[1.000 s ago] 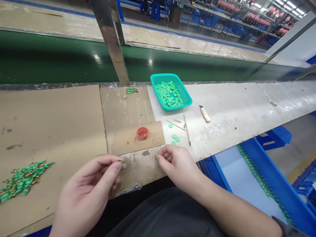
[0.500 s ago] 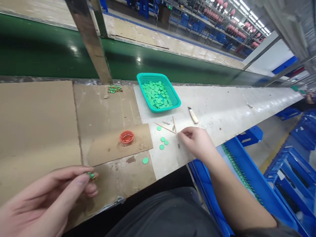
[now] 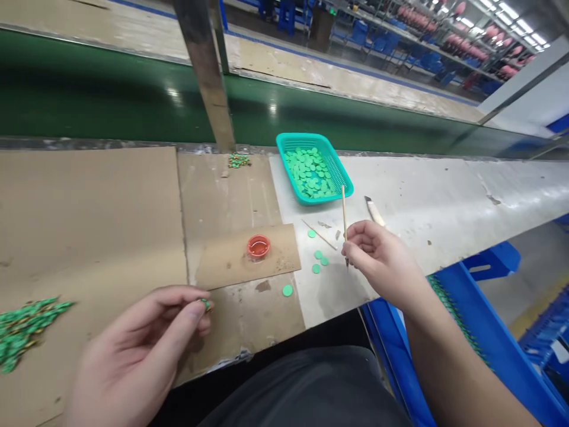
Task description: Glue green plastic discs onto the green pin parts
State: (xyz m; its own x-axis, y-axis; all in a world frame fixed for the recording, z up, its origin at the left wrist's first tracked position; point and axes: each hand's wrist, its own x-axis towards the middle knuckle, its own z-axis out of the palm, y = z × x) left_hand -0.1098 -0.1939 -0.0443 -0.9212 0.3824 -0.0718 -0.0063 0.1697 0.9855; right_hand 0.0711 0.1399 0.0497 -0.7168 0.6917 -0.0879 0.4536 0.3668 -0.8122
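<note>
Pinched between the thumb and fingers of my left hand (image 3: 137, 356) is a small green-and-gold piece (image 3: 206, 304), mostly covered by the fingertips. My right hand (image 3: 382, 255) is closed on a thin wooden brush (image 3: 344, 207), its dark tip pointing down towards the table. Left of that hand lie a thin stick (image 3: 320, 234) and several loose green discs (image 3: 317, 255). A small red cup (image 3: 258, 247) with liquid in it stands on a cardboard strip (image 3: 213, 267) between my hands.
A teal basket (image 3: 315, 200) of green discs stands at the back. A knife (image 3: 374, 210) lies beyond my right hand. Green-and-gold pieces form a pile (image 3: 26, 329) at far left and a smaller heap (image 3: 239, 160) near the post (image 3: 213, 101). Blue trays (image 3: 480, 302) are at right.
My right hand has picked the brush up off the table and holds it nearly upright. The view has swung left, bringing the left pile into sight. My left hand keeps its pinch.
</note>
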